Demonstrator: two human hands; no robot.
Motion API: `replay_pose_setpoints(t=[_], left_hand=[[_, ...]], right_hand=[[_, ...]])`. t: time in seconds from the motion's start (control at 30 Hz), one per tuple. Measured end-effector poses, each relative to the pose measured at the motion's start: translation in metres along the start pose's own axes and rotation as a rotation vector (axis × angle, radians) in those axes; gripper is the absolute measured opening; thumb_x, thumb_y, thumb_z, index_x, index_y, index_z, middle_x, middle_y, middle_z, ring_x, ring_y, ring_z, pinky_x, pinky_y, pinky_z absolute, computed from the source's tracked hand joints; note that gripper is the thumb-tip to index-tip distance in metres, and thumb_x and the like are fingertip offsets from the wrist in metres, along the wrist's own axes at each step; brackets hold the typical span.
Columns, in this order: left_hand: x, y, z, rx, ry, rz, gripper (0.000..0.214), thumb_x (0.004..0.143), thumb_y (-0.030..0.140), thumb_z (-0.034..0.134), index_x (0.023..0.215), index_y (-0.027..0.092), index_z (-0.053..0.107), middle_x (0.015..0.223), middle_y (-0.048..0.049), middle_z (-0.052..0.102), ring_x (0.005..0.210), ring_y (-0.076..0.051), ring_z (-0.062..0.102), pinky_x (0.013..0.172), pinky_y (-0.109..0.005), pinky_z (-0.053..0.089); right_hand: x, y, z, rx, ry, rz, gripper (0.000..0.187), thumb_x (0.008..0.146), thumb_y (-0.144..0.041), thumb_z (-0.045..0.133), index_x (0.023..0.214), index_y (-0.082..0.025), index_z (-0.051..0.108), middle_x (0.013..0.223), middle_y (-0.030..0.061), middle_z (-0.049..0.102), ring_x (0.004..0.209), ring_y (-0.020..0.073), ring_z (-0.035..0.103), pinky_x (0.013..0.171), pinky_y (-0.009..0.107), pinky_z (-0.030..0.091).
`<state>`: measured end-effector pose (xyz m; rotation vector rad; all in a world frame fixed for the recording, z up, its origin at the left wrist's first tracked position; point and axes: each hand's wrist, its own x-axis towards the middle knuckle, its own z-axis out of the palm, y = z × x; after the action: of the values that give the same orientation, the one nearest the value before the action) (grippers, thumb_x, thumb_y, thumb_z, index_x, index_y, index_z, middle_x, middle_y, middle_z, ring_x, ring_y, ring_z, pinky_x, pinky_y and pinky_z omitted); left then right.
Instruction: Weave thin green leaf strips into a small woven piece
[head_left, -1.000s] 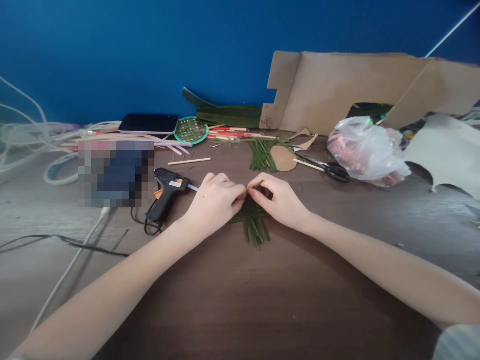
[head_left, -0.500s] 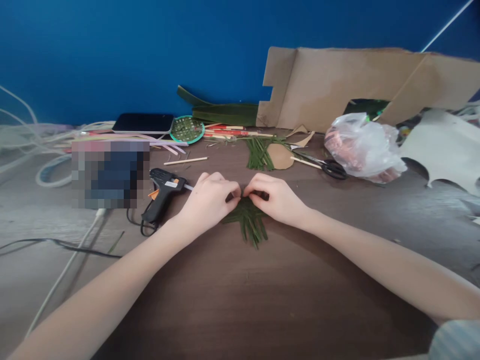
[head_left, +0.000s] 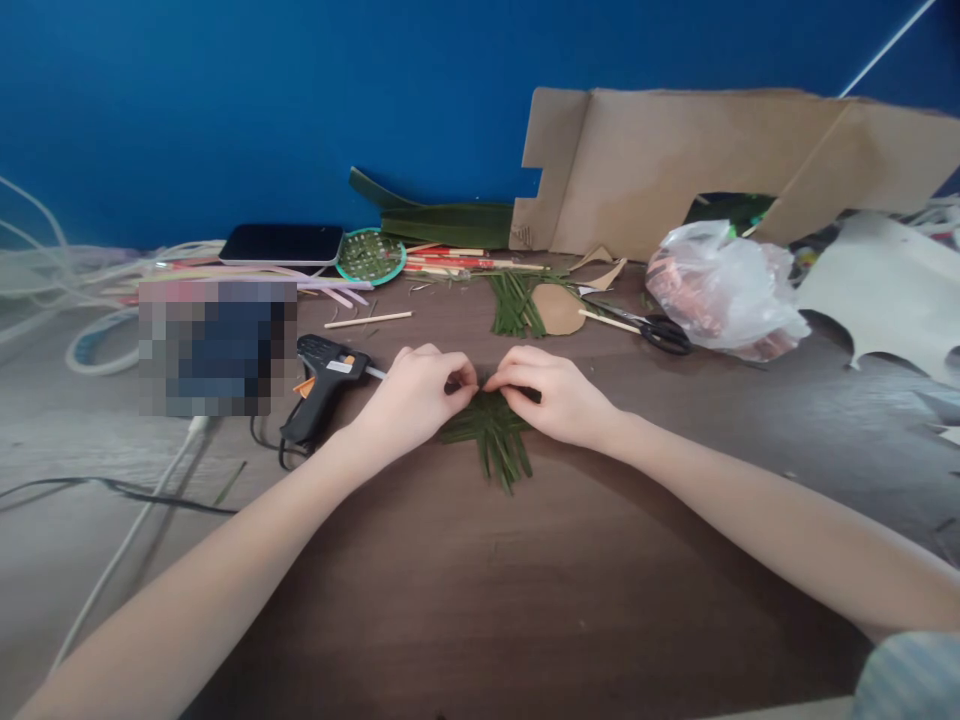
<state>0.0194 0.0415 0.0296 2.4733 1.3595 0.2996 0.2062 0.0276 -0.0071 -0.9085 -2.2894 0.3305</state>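
A small woven piece of green leaf strips [head_left: 491, 438] lies flat on the brown table [head_left: 525, 580]. My left hand [head_left: 411, 398] and my right hand [head_left: 556, 393] rest on its far edge, fingertips meeting in a pinch on the strips at the middle. Both hands are closed on the weave. The loose strip ends fan out toward me below the hands. The part of the weave under my fingers is hidden.
A black glue gun [head_left: 321, 378] lies just left of my left hand. Behind are loose green strips [head_left: 514, 303], scissors [head_left: 654, 331], a plastic bag [head_left: 720, 290], cardboard [head_left: 675, 165], a phone [head_left: 283, 244], a round green woven disc [head_left: 370, 256], sticks and white cables [head_left: 45, 270].
My fingertips have lowered from a raised strip end down onto the weave, and the strip now lies flat. The view shifted slightly.
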Motion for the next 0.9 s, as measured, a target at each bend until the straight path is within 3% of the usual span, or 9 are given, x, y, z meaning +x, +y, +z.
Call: replay_pose_setpoints(t=[0.33, 0.5, 0.9], left_hand=[[0.005, -0.007, -0.004, 0.005, -0.072, 0.051, 0.012, 0.078, 0.026, 0.055, 0.077, 0.019, 0.064, 0.075, -0.0007, 0.065, 0.076, -0.017, 0.057, 0.077, -0.031, 0.039], [0.006, -0.009, -0.005, 0.034, -0.075, 0.124, 0.01, 0.078, 0.025, 0.056, 0.077, 0.019, 0.064, 0.074, -0.0001, 0.063, 0.08, -0.018, 0.056, 0.079, -0.031, 0.037], [0.003, -0.012, -0.005, 0.031, -0.066, 0.149, 0.011, 0.079, 0.026, 0.055, 0.079, 0.019, 0.065, 0.075, -0.0001, 0.062, 0.081, -0.018, 0.056, 0.082, -0.033, 0.036]], right_hand=[[-0.001, 0.002, -0.001, -0.107, -0.026, -0.102, 0.024, 0.08, -0.005, 0.045, 0.083, -0.012, 0.067, 0.079, 0.0076, 0.061, 0.074, 0.0167, 0.054, 0.069, 0.03, 0.047], [-0.002, 0.004, -0.001, -0.154, -0.033, -0.147, 0.024, 0.082, -0.007, 0.044, 0.085, -0.012, 0.068, 0.079, 0.0081, 0.061, 0.074, 0.017, 0.052, 0.068, 0.03, 0.048], [-0.002, 0.002, 0.0, -0.309, 0.017, -0.225, 0.029, 0.089, -0.01, 0.038, 0.092, -0.011, 0.068, 0.085, 0.0086, 0.066, 0.074, 0.0176, 0.051, 0.067, 0.03, 0.044]])
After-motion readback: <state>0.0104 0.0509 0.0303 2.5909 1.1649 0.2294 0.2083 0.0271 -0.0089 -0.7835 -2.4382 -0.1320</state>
